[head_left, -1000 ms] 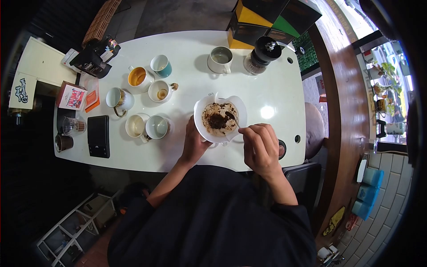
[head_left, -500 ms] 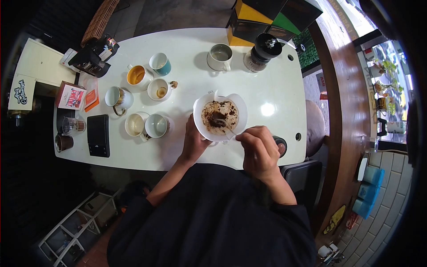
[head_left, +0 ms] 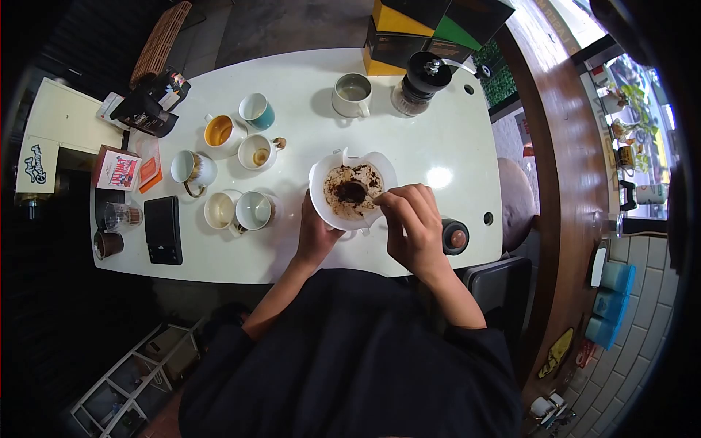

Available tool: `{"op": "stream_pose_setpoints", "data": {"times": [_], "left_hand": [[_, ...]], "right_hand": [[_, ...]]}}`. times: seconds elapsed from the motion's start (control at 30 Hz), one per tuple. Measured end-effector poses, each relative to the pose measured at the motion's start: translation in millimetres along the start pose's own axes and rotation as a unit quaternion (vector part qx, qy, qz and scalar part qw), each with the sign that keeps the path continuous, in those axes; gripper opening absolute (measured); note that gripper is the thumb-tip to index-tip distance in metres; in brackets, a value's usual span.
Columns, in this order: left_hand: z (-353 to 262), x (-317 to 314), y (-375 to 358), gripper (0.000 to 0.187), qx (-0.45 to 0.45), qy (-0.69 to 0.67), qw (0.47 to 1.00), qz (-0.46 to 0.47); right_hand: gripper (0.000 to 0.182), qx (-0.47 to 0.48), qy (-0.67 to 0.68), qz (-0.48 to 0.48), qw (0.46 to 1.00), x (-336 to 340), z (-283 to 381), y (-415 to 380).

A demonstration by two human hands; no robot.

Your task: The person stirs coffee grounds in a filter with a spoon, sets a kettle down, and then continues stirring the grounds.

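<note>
A white coffee dripper lined with a paper filter [head_left: 317,191] is in front of me, above the near middle of the table. Dark wet coffee grounds [head_left: 352,191] lie inside it, with pale foam round them. My left hand [head_left: 318,235] grips the dripper from its lower left side; some of its fingers are hidden beneath the rim. My right hand [head_left: 415,223] is closed in a pinch at the right rim, on the thin handle of a spoon [head_left: 373,202]. The spoon's bowl end is down in the grounds. What supports the dripper underneath is hidden.
Several mugs, including a teal mug [head_left: 257,111], stand left of the dripper. A grey mug [head_left: 352,95] and a hand grinder [head_left: 422,82] are at the back. A black scale [head_left: 162,230] lies at left. A round black object [head_left: 456,238] sits right of my right hand.
My right hand has moved up and inward over the dripper's right rim, carrying the spoon. Less of the spoon shows. The whole view has shifted slightly; my left hand keeps its grip.
</note>
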State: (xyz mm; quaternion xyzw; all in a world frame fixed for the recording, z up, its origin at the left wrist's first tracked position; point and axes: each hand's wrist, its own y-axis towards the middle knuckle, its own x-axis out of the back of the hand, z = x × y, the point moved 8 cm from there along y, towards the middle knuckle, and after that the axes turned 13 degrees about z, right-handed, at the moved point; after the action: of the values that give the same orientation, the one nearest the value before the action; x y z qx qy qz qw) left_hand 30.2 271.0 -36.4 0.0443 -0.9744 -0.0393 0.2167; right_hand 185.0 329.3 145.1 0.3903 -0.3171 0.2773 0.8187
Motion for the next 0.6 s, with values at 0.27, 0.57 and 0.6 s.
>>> {"op": "stream_pose_setpoints", "data": {"times": [0.27, 0.57, 0.6], "left_hand": [[2, 0, 0, 0.068, 0.002, -0.006, 1.0, -0.002], [-2, 1, 2, 0.075, -0.028, -0.036, 0.999, -0.002], [-1, 2, 1, 0.077, -0.028, -0.034, 0.999, -0.011]], "right_hand": [[0.027, -0.001, -0.012, 0.003, 1.0, 3, 8, -3], [0.026, -0.027, 0.005, -0.003, 1.0, 4, 5, -12], [0.026, -0.039, 0.012, 0.008, 0.999, -1, 0, -14]]}}
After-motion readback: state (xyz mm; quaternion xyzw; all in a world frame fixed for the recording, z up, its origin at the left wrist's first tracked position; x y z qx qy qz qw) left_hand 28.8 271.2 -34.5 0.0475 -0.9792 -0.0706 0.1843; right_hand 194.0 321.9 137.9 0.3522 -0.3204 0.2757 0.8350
